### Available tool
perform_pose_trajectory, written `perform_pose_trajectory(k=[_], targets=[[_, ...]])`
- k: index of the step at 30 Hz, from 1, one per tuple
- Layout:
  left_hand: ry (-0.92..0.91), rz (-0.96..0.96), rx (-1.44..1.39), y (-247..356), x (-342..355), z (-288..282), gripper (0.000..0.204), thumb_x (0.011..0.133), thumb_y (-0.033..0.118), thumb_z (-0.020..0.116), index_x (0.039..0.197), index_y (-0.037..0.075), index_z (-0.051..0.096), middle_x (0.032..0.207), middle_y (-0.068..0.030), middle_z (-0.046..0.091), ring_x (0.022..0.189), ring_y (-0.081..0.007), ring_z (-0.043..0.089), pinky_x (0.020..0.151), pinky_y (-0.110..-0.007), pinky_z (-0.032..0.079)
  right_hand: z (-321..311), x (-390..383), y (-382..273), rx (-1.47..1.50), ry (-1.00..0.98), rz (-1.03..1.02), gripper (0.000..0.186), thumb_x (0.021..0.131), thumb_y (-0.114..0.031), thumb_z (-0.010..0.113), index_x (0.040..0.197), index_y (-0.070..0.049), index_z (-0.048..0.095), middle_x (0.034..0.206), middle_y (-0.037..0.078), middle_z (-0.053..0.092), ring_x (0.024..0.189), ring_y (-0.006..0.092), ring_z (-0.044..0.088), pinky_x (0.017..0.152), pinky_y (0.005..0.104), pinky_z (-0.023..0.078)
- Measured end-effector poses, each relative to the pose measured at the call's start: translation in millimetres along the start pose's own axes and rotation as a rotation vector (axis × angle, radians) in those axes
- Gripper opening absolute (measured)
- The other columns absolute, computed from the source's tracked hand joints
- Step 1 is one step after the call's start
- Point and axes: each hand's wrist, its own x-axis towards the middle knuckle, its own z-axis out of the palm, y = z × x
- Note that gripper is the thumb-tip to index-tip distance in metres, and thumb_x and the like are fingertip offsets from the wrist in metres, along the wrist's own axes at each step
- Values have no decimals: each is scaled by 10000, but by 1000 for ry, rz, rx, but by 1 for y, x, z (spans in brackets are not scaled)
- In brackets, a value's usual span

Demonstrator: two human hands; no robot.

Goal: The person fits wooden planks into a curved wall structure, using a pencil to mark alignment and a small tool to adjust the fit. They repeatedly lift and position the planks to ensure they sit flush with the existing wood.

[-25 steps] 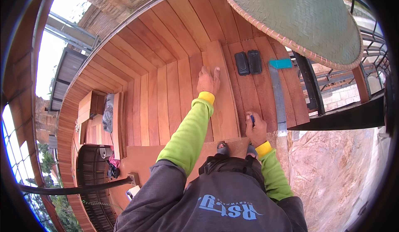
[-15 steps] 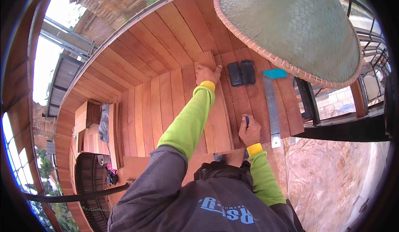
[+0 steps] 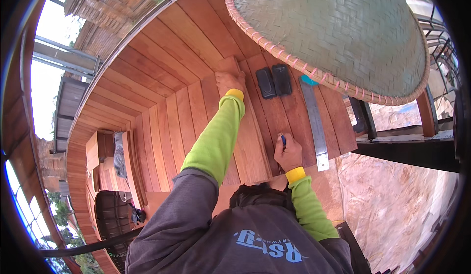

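My left hand (image 3: 229,81) grips the far end of a loose wooden plank (image 3: 253,149), its thumb by the right edge. That plank lies lengthwise on the reddish boards, running toward my body. Close to the plank's near right side, my right hand (image 3: 289,154) is closed around a small blue pen (image 3: 283,139); only its upper part shows between the fingers. To the right rests a try square with a long steel blade (image 3: 315,127) and a turquoise handle (image 3: 308,80), which the hat partly hides. Two black oblong cases (image 3: 273,81) lie side by side beyond my right hand.
A large woven conical hat (image 3: 333,28) covers the upper right. Slatted boards (image 3: 162,53) curve up along the far side. At left stand a wooden box (image 3: 98,149), stacked planks (image 3: 133,171) and a grey bag (image 3: 119,154). Dark metal framing (image 3: 407,149) edges the right.
The whole view has shifted, so the boards and tools appear farther left. My right hand is slightly nearer the plank. The hat now covers more of the turquoise handle.
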Motion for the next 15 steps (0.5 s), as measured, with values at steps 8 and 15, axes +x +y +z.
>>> perform_pose_trajectory(k=[8, 15], targets=[[-21, 3, -13, -2, 2, 1, 737, 672, 456, 778, 1108, -7, 405, 1098, -227, 573, 1030, -357, 596, 859, -445, 509, 1, 0, 1, -2, 10, -18, 137, 841, -101, 580, 954, -24, 596, 800, 202, 651, 716, 395, 644, 610, 434, 540], [-25, -5, 12, 1, 1, 2, 748, 676, 476, 773, 1115, -5, 404, 1146, -232, 545, 1059, -360, 578, 873, -442, 504, -1, 1, 2, -7, -20, 2, 141, 846, -111, 573, 955, -24, 588, 827, 198, 649, 729, 398, 642, 620, 441, 539]])
